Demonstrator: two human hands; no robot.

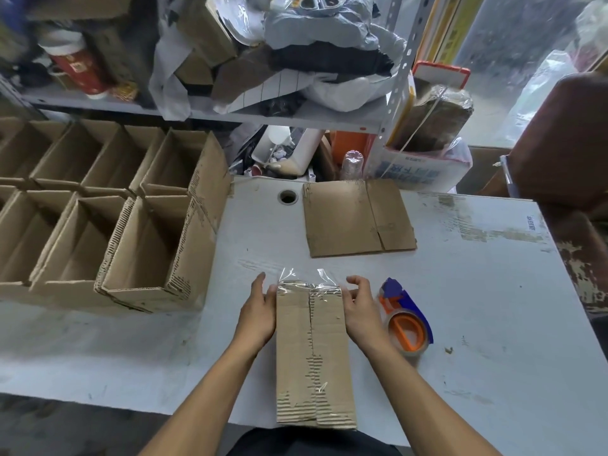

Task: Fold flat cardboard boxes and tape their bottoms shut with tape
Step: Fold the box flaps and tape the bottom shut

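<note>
Cardboard box [314, 353] bottom-up, worn, clear tape [309, 286] across seam.

Brown cardboard box [314, 357], clear tape [309, 284], blue-and-orange tape dispenser [406, 319], scuffed grey table [477, 307].

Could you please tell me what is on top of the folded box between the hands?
Clear tape runs along the seam of the box, its ends sticking up at the far edge. What lies under the box is hidden.
</note>
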